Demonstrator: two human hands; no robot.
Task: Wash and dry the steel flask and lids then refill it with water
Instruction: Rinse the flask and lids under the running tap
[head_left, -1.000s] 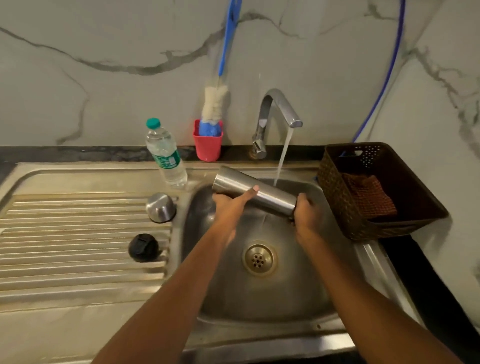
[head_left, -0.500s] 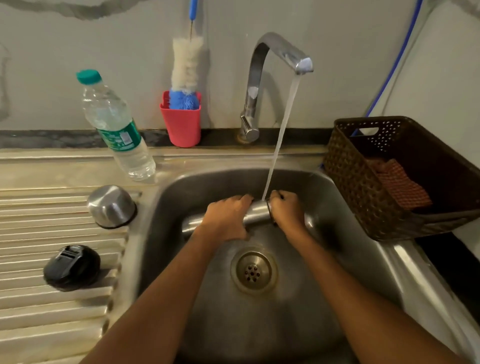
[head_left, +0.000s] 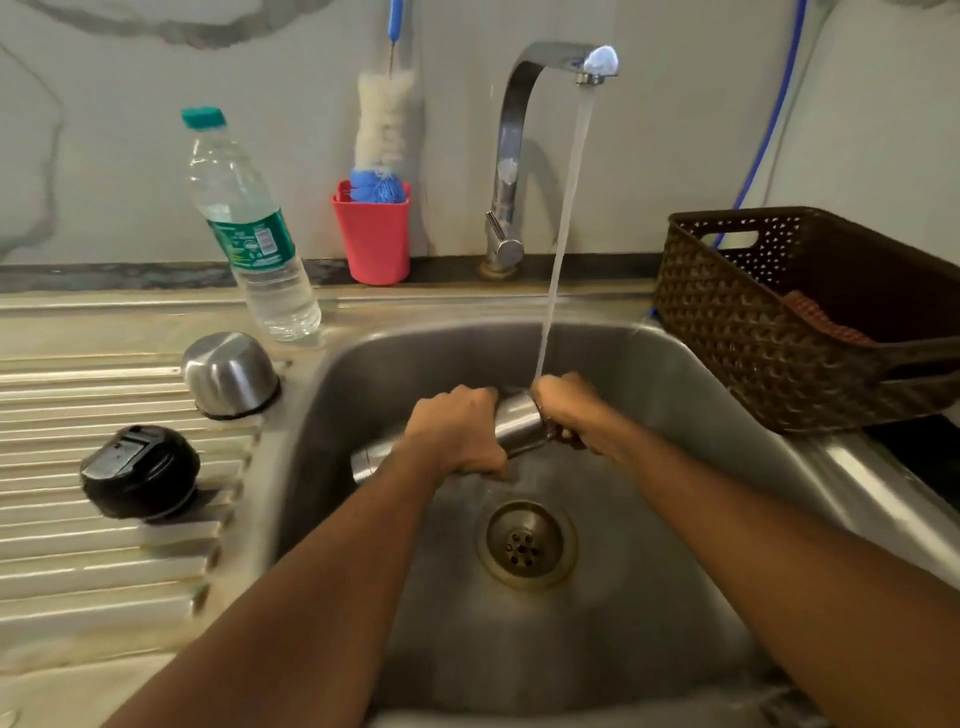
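One steel sink (head_left: 675, 395); one brown basket (head_left: 727, 332) right of it; one running tap (head_left: 511, 156); one water bottle (head_left: 254, 234). One flask (head_left: 517, 423) lies sideways in the sink under the stream, with two hands gripping it: the left hand (head_left: 457, 434) round its body, the right hand (head_left: 571, 410) at its mouth end. One red cup (head_left: 374, 234). Two lids stand on the ridged drainer (head_left: 78, 545): one steel lid (head_left: 231, 374), one black lid (head_left: 140, 470).

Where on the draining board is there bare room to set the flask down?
The ribbed draining board is bare nearer than the black lid, and left of the steel lid. Crowded: the strip beside the sink, where both lids and the water bottle stand.
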